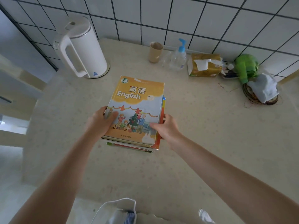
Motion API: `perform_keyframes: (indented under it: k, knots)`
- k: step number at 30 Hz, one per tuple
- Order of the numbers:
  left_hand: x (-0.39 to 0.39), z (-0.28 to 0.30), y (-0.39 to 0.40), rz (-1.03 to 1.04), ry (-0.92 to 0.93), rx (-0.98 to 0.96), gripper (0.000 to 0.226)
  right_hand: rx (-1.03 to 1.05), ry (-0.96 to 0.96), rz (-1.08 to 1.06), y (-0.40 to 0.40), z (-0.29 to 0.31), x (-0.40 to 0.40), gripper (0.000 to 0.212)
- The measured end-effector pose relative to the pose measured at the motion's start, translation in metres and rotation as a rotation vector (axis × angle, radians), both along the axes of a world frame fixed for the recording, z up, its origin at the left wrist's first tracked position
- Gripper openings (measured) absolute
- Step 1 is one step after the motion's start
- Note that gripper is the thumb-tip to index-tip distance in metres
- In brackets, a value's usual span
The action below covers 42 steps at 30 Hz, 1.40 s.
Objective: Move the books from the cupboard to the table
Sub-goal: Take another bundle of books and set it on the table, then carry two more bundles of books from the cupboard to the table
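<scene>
A stack of several books [137,102] is over the middle of the beige table [202,143]. Its top book has an orange and white cover marked "English" with a Christmas tree picture. My left hand [100,122] grips the stack's left edge, thumb on the cover. My right hand [165,126] grips the right edge near the front corner, thumb on the cover too. Whether the stack rests on the table or hangs just above it, I cannot tell. The cupboard is out of sight.
A white electric kettle [80,47] stands back left. Along the tiled wall are a beige cup [155,52], a blue-pump bottle [178,57], a tissue pack [204,65], and a green item [246,67] with a white cloth [263,89]. A face mask [116,210] lies at the near edge.
</scene>
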<state>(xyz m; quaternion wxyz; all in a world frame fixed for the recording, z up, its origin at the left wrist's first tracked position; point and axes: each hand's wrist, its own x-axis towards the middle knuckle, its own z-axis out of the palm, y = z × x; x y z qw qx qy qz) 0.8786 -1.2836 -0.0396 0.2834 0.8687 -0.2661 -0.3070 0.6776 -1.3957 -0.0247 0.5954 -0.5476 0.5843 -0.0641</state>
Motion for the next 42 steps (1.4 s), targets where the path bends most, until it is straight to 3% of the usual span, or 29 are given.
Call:
perform_keyframes:
  k: [2,6,11,14,16,20,25,31,36,42]
  knots:
    - [-0.003,-0.003,0.005,-0.013,-0.059,0.023,0.038,-0.04,-0.018,0.073,0.009,-0.001,-0.006,0.053]
    - [-0.01,-0.007,0.013,0.018,-0.069,0.021,0.049,0.088,-0.202,0.072,0.018,0.0,-0.018,0.072]
    - [-0.028,0.002,0.018,-0.017,-0.239,0.051,0.038,0.024,-0.217,0.208,0.025,0.02,-0.039,0.042]
    - [-0.051,0.012,0.02,-0.134,-0.535,0.096,0.041,-0.056,-0.194,0.257,0.033,0.033,-0.059,0.039]
    - [-0.075,0.02,0.018,-0.187,-0.639,0.018,0.043,-0.166,-0.141,0.279,0.04,0.037,-0.078,0.043]
    - [-0.122,0.033,0.01,-0.253,-0.56,-0.16,0.041,-0.373,0.01,0.313,0.052,0.032,-0.119,0.045]
    - [-0.188,0.029,0.0,-0.468,-0.403,-0.294,0.02,-0.441,0.163,0.213,0.075,0.007,-0.176,0.044]
    - [-0.244,-0.023,0.007,-0.863,-0.122,-0.132,0.022,-0.448,0.343,-0.123,0.126,-0.012,-0.236,0.041]
    - [-0.285,-0.046,0.009,-1.162,-0.093,0.033,0.019,-0.396,0.466,-0.331,0.204,-0.021,-0.282,0.041]
    - [-0.338,-0.042,0.038,-1.44,-0.036,0.058,0.019,-0.334,0.572,-0.629,0.292,-0.02,-0.32,0.039]
